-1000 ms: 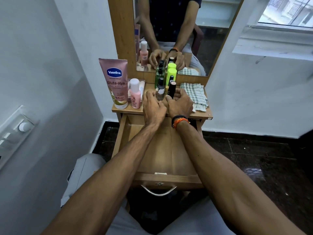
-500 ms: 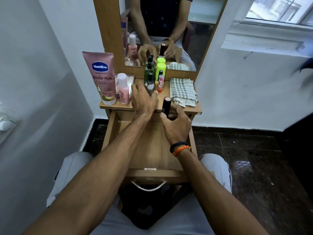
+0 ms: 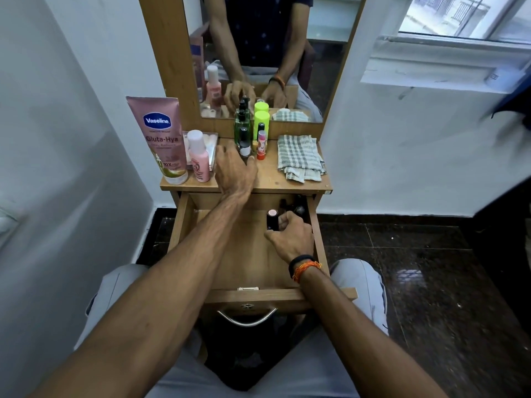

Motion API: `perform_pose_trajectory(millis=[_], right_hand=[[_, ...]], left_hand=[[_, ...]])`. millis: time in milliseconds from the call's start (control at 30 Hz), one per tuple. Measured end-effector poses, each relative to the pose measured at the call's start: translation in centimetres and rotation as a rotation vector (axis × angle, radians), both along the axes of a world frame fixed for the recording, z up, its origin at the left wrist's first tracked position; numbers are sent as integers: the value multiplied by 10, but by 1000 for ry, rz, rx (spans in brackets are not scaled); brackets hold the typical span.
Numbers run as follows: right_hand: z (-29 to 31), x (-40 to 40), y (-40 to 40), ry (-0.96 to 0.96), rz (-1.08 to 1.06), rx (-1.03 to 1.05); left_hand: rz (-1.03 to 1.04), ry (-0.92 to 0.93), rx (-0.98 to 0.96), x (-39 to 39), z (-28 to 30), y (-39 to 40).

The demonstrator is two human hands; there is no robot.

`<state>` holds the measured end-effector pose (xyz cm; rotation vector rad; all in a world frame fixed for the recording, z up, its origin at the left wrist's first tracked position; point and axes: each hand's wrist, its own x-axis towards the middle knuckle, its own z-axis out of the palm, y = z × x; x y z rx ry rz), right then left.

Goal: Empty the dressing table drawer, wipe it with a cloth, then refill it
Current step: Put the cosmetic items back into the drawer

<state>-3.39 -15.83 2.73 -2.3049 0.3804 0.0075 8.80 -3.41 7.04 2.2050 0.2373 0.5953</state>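
The right hand (image 3: 291, 239) is down inside the open wooden drawer (image 3: 230, 254), fingers and thumb curled round a small dark cylindrical bottle with a pale cap (image 3: 271, 219), held upright near the drawer's right wall. Just beyond those fingertips, in the shadowed back right corner, a few more small dark bottles (image 3: 298, 209) already stand. That corner is where I'd expect trouble: if the bottle goes down too close, it could knock its neighbours over, and they look narrow and top-heavy enough to fall in a row. The drawer floor to the left of this hand is bare, clean-looking wood, so the wiping seems done and the refilling only begun.

Further out, the left hand (image 3: 234, 170) lies on the wooden tabletop (image 3: 275, 179), fingers loosely spread and reaching round a slim dark bottle with a white label (image 3: 244, 146); I cannot tell whether it has closed on it. Packed tight just past the fingertips are a green glass bottle (image 3: 240, 126), a lime-yellow capped container (image 3: 261, 120) and a small orange-based tube (image 3: 261, 145). A careless pull could topple that cluster. To the left of this hand stand a small pink bottle (image 3: 199, 159) and a tall pink Vaseline tube (image 3: 162, 136); to its right lies a folded checked cloth (image 3: 300, 156).
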Motion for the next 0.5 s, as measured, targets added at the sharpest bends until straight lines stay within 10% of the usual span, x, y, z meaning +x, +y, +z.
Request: perform_pose_trajectory(millis=[500], right_hand=[[-4,-4,-2,130,-68,-145]], left_hand=[[-170,-135,-44,-77,-17,5]])
